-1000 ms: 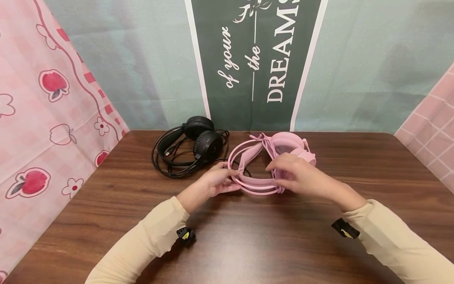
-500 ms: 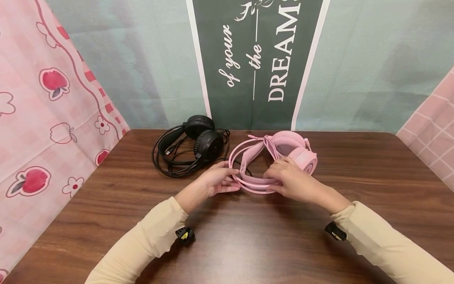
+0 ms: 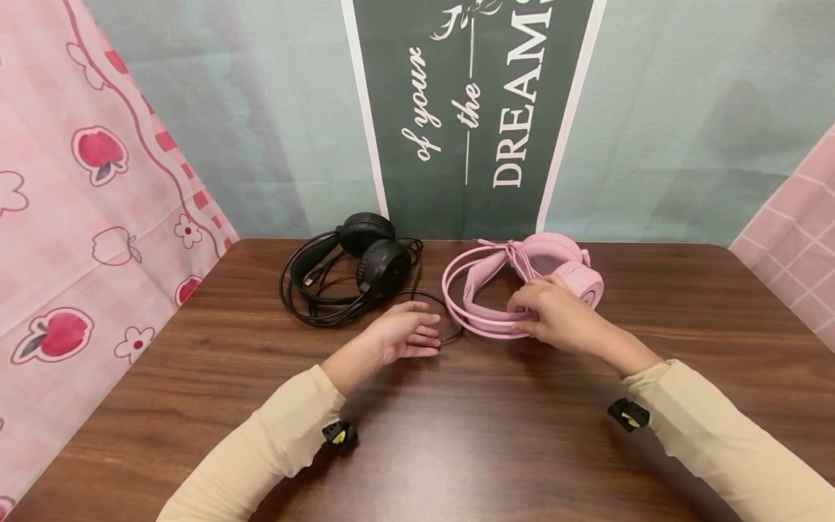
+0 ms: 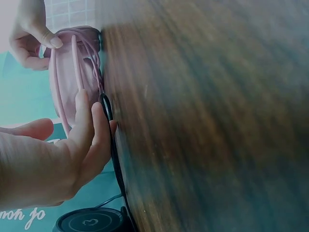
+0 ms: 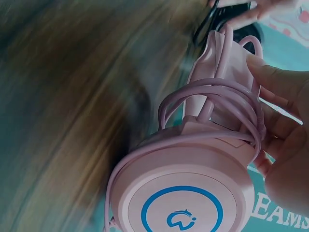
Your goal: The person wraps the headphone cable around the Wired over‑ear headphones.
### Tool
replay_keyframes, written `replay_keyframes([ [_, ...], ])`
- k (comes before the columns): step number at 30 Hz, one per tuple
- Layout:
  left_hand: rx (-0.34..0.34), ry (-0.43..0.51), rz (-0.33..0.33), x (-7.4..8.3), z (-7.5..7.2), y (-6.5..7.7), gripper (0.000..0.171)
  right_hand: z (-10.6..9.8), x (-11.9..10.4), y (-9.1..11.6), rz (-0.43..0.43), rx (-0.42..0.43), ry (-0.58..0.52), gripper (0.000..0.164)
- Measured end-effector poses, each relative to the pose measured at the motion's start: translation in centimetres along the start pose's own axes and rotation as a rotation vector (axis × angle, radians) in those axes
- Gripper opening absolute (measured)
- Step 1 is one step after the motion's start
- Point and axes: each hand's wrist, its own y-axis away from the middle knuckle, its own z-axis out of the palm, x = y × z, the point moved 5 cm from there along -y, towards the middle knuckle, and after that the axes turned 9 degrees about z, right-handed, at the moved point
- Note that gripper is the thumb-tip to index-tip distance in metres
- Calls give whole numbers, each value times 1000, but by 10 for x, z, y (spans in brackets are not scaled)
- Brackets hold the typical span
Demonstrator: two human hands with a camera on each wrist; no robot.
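Pink over-ear headphones (image 3: 491, 325) lie toward the back of the table, right of its middle, ear cups to the right. Their bundled pink cable (image 5: 217, 92) loops over the headband beside an ear cup. My right hand (image 3: 554, 313) grips the headband near that cup, the thumb on the outer band in the right wrist view. To the left of the band, my left hand (image 3: 406, 335) is held with relaxed fingers and holds nothing. A black cable (image 3: 450, 338) runs by its fingertips. Black over-ear headphones (image 3: 383, 270) lie behind and left of that hand.
The wooden table (image 3: 417, 442) ends at a green-grey cloth backdrop (image 3: 672, 145) with printed lettering. A pink patterned cloth (image 3: 85, 239) hangs on the left, and a pink tiled-pattern cloth (image 3: 799, 217) on the right.
My right hand has taken hold of the pink headband and shifted the headphones right and slightly back. My left hand has let go of the band and stayed in place. The black headphones have not moved.
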Motion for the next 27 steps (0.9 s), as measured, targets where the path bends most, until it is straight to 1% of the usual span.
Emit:
replay_keyframes([
  [3, 2, -6, 5, 0, -1, 0, 45, -3, 9, 1, 29, -2, -1, 20],
  [7, 8, -32, 37, 1, -3, 2, 43, -7, 22, 4, 51, -5, 10, 22],
  [13, 11, -128, 89, 3, -9, 5, 38, -13, 41, 7, 27, 43, 36, 24],
  [16, 18, -152, 107, 6, -12, 7, 36, -17, 51, 9, 33, 64, 47, 24],
  [22, 33, -172, 123, 10, -19, 8, 33, -24, 73, 12, 108, 67, 71, 22],
  [27, 44, -194, 146, 14, -26, 10, 30, -29, 87, 16, 156, 52, 95, 21],
])
